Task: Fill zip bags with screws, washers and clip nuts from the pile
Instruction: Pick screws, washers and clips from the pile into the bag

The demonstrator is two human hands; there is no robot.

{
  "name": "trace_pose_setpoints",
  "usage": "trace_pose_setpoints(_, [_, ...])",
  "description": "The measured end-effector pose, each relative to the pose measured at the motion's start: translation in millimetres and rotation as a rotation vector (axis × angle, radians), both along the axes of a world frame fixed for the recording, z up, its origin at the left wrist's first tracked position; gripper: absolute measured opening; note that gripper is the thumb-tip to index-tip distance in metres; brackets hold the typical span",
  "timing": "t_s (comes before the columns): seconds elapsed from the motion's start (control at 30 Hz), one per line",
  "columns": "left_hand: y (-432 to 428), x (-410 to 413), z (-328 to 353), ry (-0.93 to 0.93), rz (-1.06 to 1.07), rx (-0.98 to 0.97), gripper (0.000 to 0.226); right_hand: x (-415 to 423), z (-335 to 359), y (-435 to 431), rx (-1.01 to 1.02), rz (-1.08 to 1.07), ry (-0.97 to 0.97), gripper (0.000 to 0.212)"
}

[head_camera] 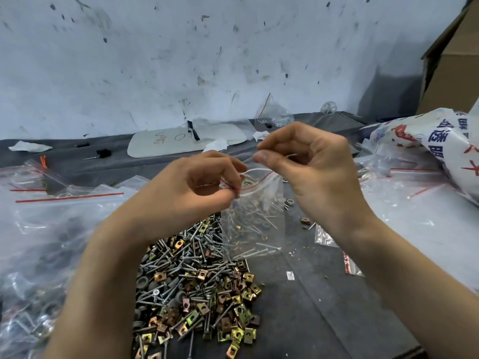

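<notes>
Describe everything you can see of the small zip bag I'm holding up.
The zip bag is small, clear plastic with a red line along its top. It hangs upright above the pile, mouth seemingly parted, holding screws and a few gold pieces. The left hand and right hand pinch its top edge.

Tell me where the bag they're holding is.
The zip bag hangs mid-frame in the head view, above the pile, pinched between left hand and right hand.

Layout note, pile at centre.
Zip bag (255, 229) hung between left hand (199, 187) and right hand (311, 167), over the pile (197, 294); filled bags (39, 255) lay left, sack (445, 146) far right.
</notes>
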State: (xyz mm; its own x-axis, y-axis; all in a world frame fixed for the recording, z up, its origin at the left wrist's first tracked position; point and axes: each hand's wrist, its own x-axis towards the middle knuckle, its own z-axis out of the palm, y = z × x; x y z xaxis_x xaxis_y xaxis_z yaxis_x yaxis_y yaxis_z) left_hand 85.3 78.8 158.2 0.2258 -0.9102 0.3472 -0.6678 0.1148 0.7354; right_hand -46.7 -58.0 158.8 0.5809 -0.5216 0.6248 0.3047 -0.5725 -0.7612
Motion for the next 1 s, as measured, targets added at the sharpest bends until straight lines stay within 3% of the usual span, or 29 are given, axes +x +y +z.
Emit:
trace_pose_setpoints(0.07, [-2, -1, -1, 0.006, -0.006, 0.002, 0.007, 1, -1, 1, -0.001, 0.003, 0.021, 0.017])
trace_pose_setpoints(0.27, [-5, -7, 0, -0.04, 0.001, -0.024, 0.016, 0, -10, -4, -0.018, 0.018, 0.129, 0.015])
trace_pose_setpoints(0.37, [-6, -7, 0, -0.035, -0.004, -0.024, 0.011, 0, -12, -9, 0.041, -0.005, 0.104, 0.013])
trace_pose_setpoints(0.57, [-3, -4, 2, -0.028, 0.02, -0.027, 0.022, 5, -29, -29, 0.075, -0.152, -0.017, 0.009])
trace_pose_setpoints(0.63, [-1, -1, 2, -0.026, 0.042, -0.026, 0.02, 13, -53, -41, 0.086, -0.248, 0.177, 0.013])
trace_pose_setpoints(0.77, [1, 2, 0, -0.012, 0.074, -0.026, 0.007, 27, -121, -47, -0.1, -0.243, 0.86, 0.01])
trace_pose_setpoints(0.87, [-1, 0, 0, -0.027, 0.079, -0.023, 0.007, 32, -141, -45, -0.24, -0.325, 0.935, 0.011])
trace_pose_setpoints(1.0, [2, 2, 3, -0.042, 0.073, -0.023, 0.013, 36, -140, -49, -0.212, -0.268, 0.905, 0.011])
